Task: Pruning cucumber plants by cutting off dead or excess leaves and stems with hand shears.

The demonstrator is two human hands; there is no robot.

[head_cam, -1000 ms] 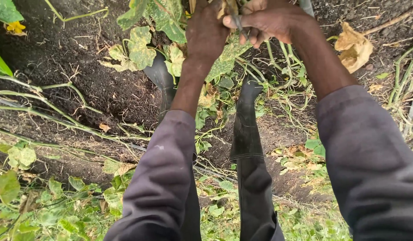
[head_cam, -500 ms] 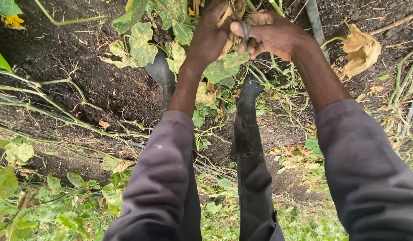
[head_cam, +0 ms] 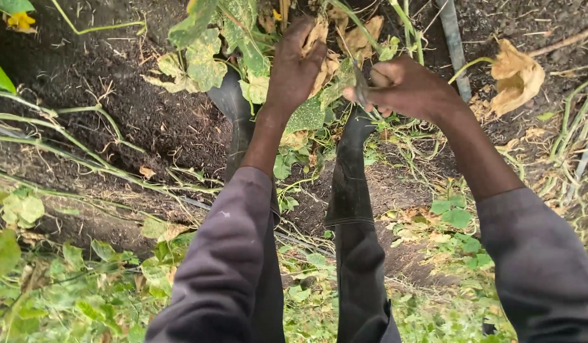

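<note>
- Here, the left hand (head_cam: 296, 63) is closed around a clump of dry leaves (head_cam: 345, 39) on the vine (head_cam: 256, 44), fingers curled into the foliage at the top of the view.
- The right hand (head_cam: 408, 89) is fisted around a small tool (head_cam: 359, 86); only a thin dark blade tip shows past thumb and forefinger, so its kind is hard to tell.
- Key relation: the blade tip points left, toward the left hand. The gripped leaves sit just up and left of that tip, near but not touching.
- The leaf clump runs roughly up-down out of the left hand's grip, so the blade lies across that axis.
- The left hand is nearer, already on the leaves; the right hand stands just beside them.
- Below: two dark rubber boots (head_cam: 351, 184) on black soil (head_cam: 103, 76), green stems (head_cam: 65, 121) trailing left, a grey pipe (head_cam: 453, 44) upper right, one big dry leaf (head_cam: 516, 73) well apart on the right.
</note>
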